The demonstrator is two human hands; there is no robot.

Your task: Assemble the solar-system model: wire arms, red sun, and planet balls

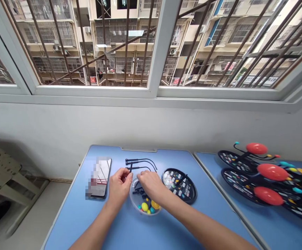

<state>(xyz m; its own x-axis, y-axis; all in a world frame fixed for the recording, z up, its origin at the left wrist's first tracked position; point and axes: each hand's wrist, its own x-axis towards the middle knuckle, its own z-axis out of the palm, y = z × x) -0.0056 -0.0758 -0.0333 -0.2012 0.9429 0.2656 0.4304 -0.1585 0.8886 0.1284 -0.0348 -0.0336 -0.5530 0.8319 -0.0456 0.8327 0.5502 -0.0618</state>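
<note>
My left hand [119,185] pinches a thin black wire rod [131,167] at its fingertips, and other curved black wire rods [141,160] lie just beyond it. My right hand [150,184] hangs over the rim of a clear plastic bowl [135,203], its fingertips near small black parts [137,190]. Whether those fingers grip anything is hidden. Yellow, orange and teal balls [145,207] lie in the bowl. To the right of my right hand is a round black printed disc [180,185]. A smartphone [98,178] lies left of my left hand.
Assembled planet models with red ovals [268,172] and black printed discs stand on a second blue table [218,166] at the right. A seam separates the tables. A white wall and barred window rise behind. A stool [2,170] stands at the left.
</note>
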